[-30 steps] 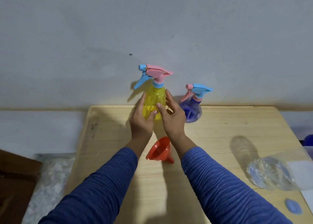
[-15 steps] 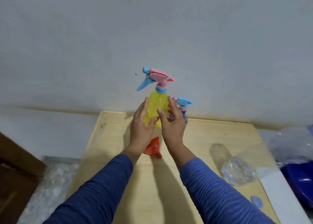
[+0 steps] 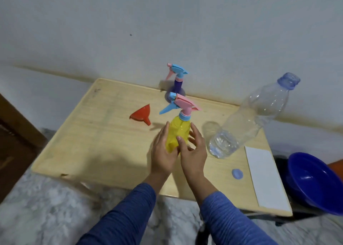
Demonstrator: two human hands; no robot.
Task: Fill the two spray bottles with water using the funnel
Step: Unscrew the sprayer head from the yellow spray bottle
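Note:
A yellow spray bottle [image 3: 179, 131] with a pink and blue trigger head stands upright near the middle of the wooden table [image 3: 104, 142]. My left hand [image 3: 163, 152] and my right hand [image 3: 194, 152] wrap its lower body from both sides. A purple spray bottle [image 3: 178, 83] with a blue head stands behind it at the table's far edge by the wall. A red funnel [image 3: 142, 115] lies on its side to the left of the yellow bottle. An uncapped clear water bottle [image 3: 246, 122], with water only at its bottom, stands to the right.
A blue bottle cap [image 3: 237, 174] lies on the table near the front right. A white sheet [image 3: 265, 176] covers the table's right edge. A blue basin [image 3: 315, 183] sits beyond that edge. A brown wooden piece [image 3: 16, 133] is at the left.
Both hands have brought the yellow bottle from the back of the table toward me and set it lower, near the middle. The funnel and purple bottle stay in place; the view has shifted.

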